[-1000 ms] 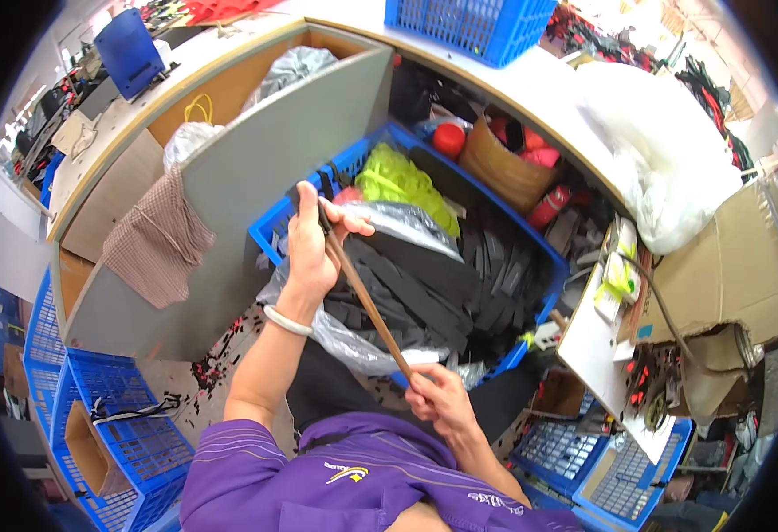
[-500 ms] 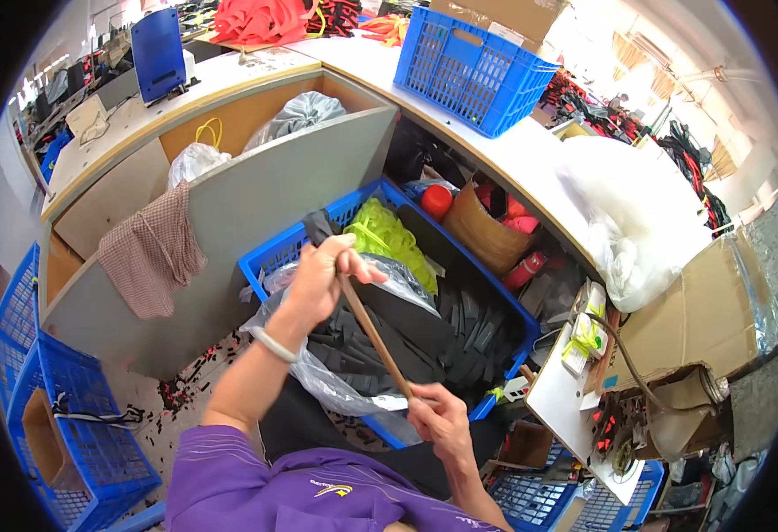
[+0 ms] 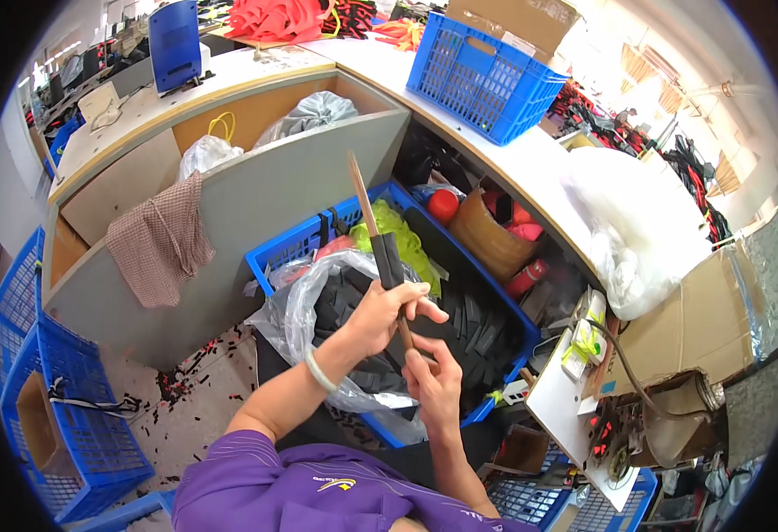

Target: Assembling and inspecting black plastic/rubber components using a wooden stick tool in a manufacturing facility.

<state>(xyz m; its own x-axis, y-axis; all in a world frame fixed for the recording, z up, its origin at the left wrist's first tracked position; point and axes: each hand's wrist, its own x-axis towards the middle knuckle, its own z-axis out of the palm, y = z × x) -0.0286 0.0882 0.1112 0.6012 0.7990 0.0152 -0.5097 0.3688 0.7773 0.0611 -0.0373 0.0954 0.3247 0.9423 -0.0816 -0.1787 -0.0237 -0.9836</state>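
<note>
A thin wooden stick [image 3: 364,204] slants up over the crate, its far end bare. Around its middle sits a black fabric tube [image 3: 387,259]. My left hand [image 3: 382,317] is closed round the tube's near end and the stick, its outer fingers loosely extended. Just below, my right hand [image 3: 433,377] pinches the stick's near end between thumb and fingers. Beneath both hands is a blue crate [image 3: 522,341] with a clear plastic bag [image 3: 293,324] in it. Several flat black pieces [image 3: 471,324] and a bundle of yellow-green material [image 3: 407,232] lie inside.
A grey panel [image 3: 274,199] with a checked cloth [image 3: 160,244] stands behind the crate at left. Blue crates [image 3: 87,417] stand on the littered floor. Another blue crate [image 3: 487,80] sits on the white table [image 3: 513,168]. At right are a small white board [image 3: 557,399] and cardboard [image 3: 673,328].
The stick now sticks out past the far end of the black fabric tube, and stands steeper. My right hand has moved up close to my left hand, which has shifted down and right.
</note>
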